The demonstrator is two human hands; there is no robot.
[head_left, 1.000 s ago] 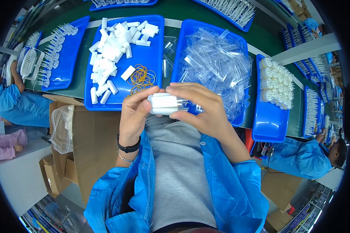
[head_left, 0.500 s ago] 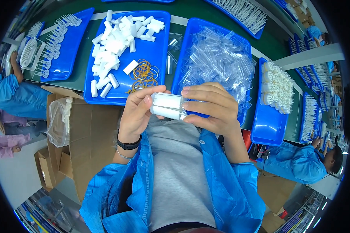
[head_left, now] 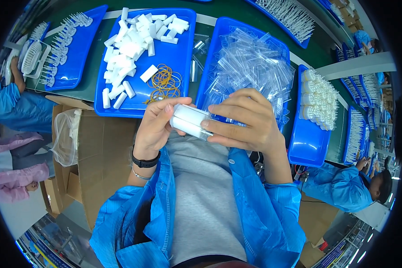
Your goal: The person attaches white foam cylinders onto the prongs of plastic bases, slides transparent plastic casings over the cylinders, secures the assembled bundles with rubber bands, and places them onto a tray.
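Note:
Between my two hands, in front of my chest, is a small bundle of clear plastic tubes with white pieces inside (head_left: 187,120). My left hand (head_left: 152,121) grips its left end with thumb and fingers. My right hand (head_left: 250,119) is closed round the right end, its fingertips pressing on the clear plastic. Just beyond, a blue tray (head_left: 138,99) carries a heap of white blocks (head_left: 134,49) and a tangle of yellow rubber bands (head_left: 165,82). Beyond my right hand, another blue tray (head_left: 210,58) is piled with clear plastic sleeves (head_left: 254,62).
At the right, a blue tray (head_left: 308,147) holds rows of white parts (head_left: 319,100). A left-hand tray (head_left: 78,67) bears white brush-like parts (head_left: 60,53). A cardboard box (head_left: 105,156) with a plastic bag (head_left: 67,138) stands left below the table. Co-workers sit at both sides.
The bundle has turned a little, its right end dipping toward me. My right fingers have shifted along its right end; my left hand keeps its hold.

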